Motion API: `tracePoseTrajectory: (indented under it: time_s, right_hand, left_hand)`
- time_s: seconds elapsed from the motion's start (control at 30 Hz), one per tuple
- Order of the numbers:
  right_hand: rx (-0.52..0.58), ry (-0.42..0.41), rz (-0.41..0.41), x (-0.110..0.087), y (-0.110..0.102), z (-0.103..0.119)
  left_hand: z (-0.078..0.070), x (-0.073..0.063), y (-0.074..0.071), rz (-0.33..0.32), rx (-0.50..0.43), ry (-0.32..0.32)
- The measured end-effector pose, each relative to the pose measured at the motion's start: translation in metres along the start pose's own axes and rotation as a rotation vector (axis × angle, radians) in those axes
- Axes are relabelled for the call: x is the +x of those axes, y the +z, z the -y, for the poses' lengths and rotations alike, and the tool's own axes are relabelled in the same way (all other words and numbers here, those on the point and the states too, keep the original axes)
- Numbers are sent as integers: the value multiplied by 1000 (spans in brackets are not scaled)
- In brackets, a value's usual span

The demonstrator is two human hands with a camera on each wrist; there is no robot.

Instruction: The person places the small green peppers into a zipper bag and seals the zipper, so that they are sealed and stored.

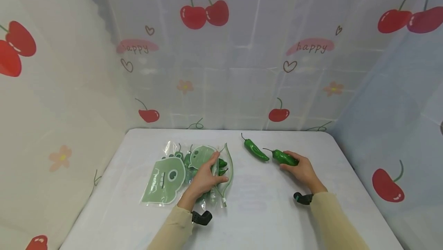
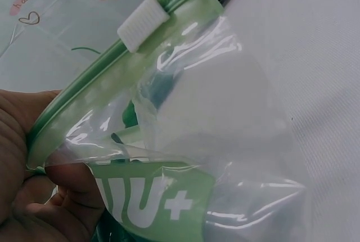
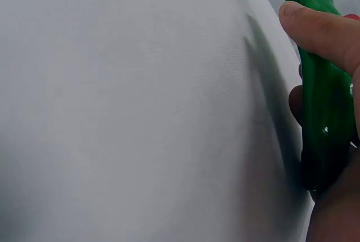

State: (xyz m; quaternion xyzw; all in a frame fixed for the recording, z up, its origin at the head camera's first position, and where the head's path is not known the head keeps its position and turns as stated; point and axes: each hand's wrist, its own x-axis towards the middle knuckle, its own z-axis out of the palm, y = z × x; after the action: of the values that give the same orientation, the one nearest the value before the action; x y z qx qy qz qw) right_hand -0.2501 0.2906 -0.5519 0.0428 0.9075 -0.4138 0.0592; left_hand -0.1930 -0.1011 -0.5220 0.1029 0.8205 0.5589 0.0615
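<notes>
A clear zip bag (image 1: pixel 165 182) with green cartoon prints lies left of the table's middle, with several green peppers partly visible inside. My left hand (image 1: pixel 203 180) is at its right-hand, mouth end. In the left wrist view, fingers pinch the green zip edge (image 2: pixel 84 93), which carries a white slider (image 2: pixel 143 23). My right hand (image 1: pixel 302 170) grips a glossy green chili pepper (image 1: pixel 284 157), thumb on one side and fingers on the other. In the right wrist view this pepper (image 3: pixel 326 101) stands lengthwise in the grasp. Another green pepper (image 1: pixel 255 150) lies just to its left.
The white table (image 1: pixel 263 211) has a back edge against a cherry-print curtain (image 1: pixel 238 69), and similar curtains rise at both sides. A black wrist camera (image 1: pixel 202 217) sits on the left wrist, another (image 1: pixel 302 198) on the right.
</notes>
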Motion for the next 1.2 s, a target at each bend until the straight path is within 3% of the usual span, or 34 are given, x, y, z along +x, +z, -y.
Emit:
tracePoseTrajectory:
  time_s: [0.47, 1.2]
  right_hand:
    - [10, -59, -25, -19, 8, -5]
    - [46, -105, 5, -35, 25, 13]
  left_hand:
    - [4, 0, 1, 5, 7, 6]
    - [1, -2, 1, 8, -2, -7]
